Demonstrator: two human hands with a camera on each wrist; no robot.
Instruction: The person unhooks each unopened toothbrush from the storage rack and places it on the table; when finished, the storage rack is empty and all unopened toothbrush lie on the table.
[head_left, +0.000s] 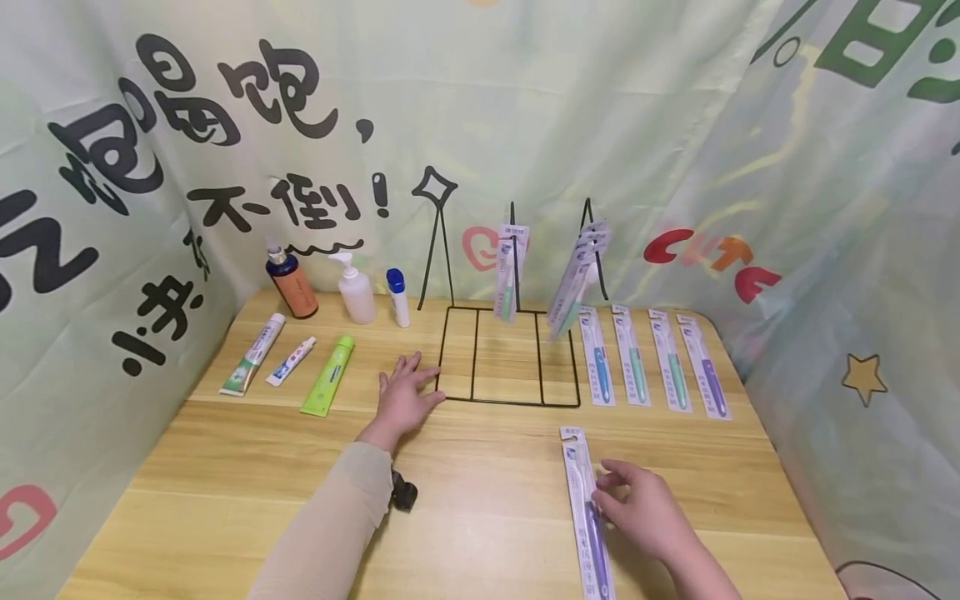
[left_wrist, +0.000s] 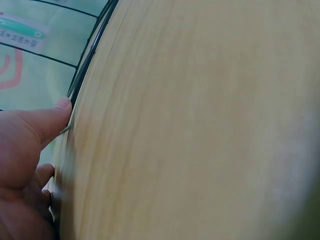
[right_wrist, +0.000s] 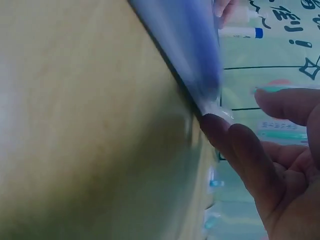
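Note:
My left hand (head_left: 405,398) rests at the front left corner of a black wire rack (head_left: 506,402), its fingers spread. In the left wrist view the thumb (left_wrist: 62,104) touches the rack's wire. On the near right of the table is a packaged toothbrush (head_left: 587,517) with a purple handle. My right hand (head_left: 637,508) is at that package's right edge; in the right wrist view its fingertips (right_wrist: 215,122) touch the wrapper while the thumb (right_wrist: 270,102) stands apart. Packaged toothbrushes with green handles (head_left: 508,275) (head_left: 576,287) hang from two of the rack's hooks.
Several packaged toothbrushes (head_left: 637,358) lie in a row right of the rack. On the left lie toothpaste tubes (head_left: 255,354) and a green tube (head_left: 328,375). Behind them stand an orange-labelled bottle (head_left: 295,287), a pump bottle (head_left: 356,293) and a blue-capped bottle (head_left: 398,298). Printed curtains enclose the table.

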